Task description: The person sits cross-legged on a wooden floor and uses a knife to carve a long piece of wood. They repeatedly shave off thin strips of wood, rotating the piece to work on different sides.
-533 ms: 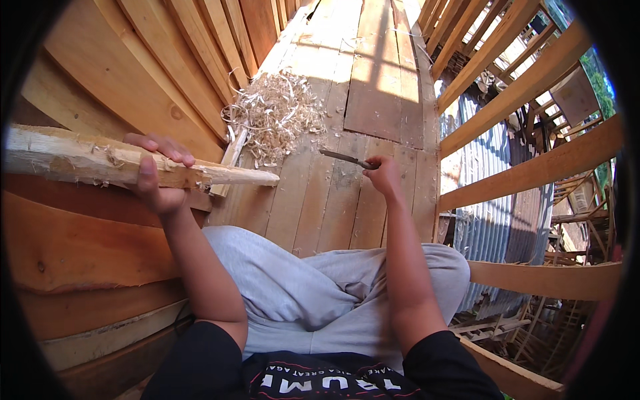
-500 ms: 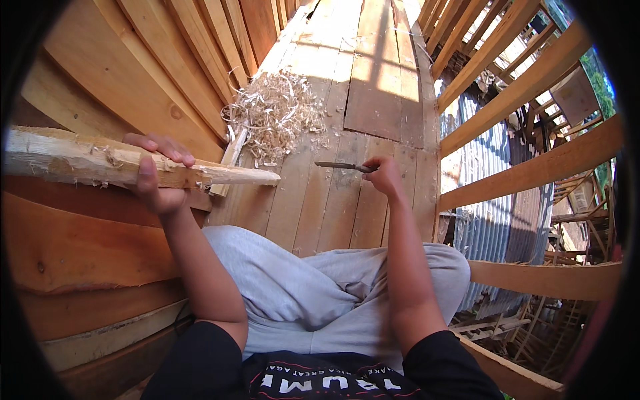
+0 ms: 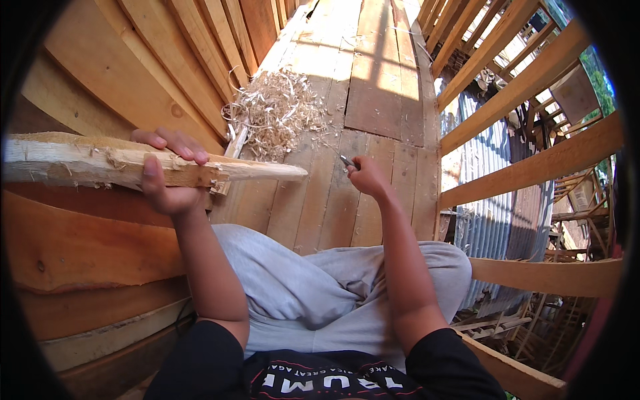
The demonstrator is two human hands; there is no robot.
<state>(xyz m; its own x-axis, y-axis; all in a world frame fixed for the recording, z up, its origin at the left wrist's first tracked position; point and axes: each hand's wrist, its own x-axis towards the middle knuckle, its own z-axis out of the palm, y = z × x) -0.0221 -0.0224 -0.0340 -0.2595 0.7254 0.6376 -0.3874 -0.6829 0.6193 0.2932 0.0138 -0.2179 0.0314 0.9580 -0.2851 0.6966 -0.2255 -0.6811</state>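
A long, rough-carved piece of wood (image 3: 87, 163) reaches in from the left edge, narrowing to a pale thin end over the floor. My left hand (image 3: 175, 170) is closed around it just behind the narrow part, thumb on the near side and fingers over the far side. To the right of the tip, my right hand (image 3: 369, 176) grips a knife (image 3: 347, 161) by its handle, held apart from the wood. The knife's blade is hard to make out, pointing up and left. Fuzzy splinters cling to the wood's carved surface.
Curly wood shavings (image 3: 277, 110) lie heaped on the plank floor (image 3: 320, 207) beyond the wood. Upright boards (image 3: 113, 60) line the left side. A slatted wooden railing (image 3: 533, 173) runs along the right, with corrugated metal sheets (image 3: 490, 233) below. My crossed legs (image 3: 300, 287) are near.
The wood and my left hand have shifted slightly right. My right hand has moved a little left, and the knife has turned from lying sideways to pointing up and left.
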